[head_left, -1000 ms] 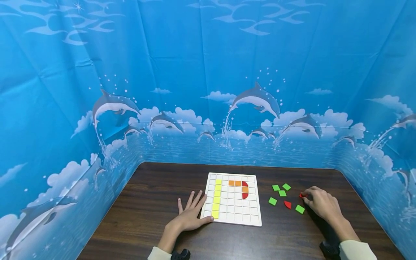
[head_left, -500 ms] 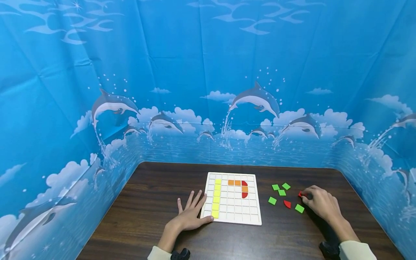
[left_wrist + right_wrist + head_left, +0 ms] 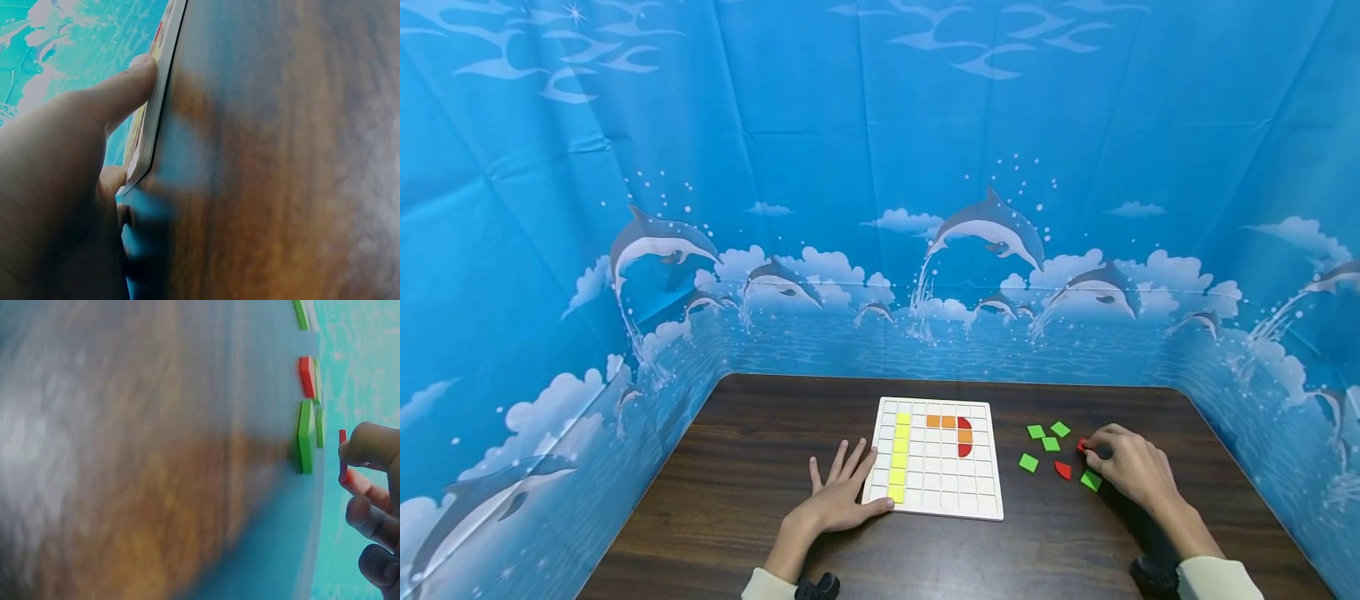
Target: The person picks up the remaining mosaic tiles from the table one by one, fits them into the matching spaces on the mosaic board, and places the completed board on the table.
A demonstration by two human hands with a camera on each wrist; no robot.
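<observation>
My left hand (image 3: 841, 498) lies spread at the left edge of a white gridded board (image 3: 933, 483), its thumb on the near edge, as the left wrist view also shows. A column of yellow squares (image 3: 899, 460) sits on the board. Orange squares (image 3: 942, 422) and red quarter-circle tiles (image 3: 964, 451) form a curved shape to its right. To the right of the board, my right hand (image 3: 1133, 463) pinches a small red tile (image 3: 342, 456) between thumb and fingers. In the right wrist view this tile is held clear of the table.
Several green square tiles (image 3: 1028, 462) lie loose between the board and my right hand, with a red quarter-circle piece (image 3: 1063, 471) among them. The dark wooden table (image 3: 737, 467) is enclosed by a blue dolphin-print curtain (image 3: 820, 167).
My right hand has moved a little to the left with the red tile, and now overlaps the nearest green square in the head view. The left hand stays in place.
</observation>
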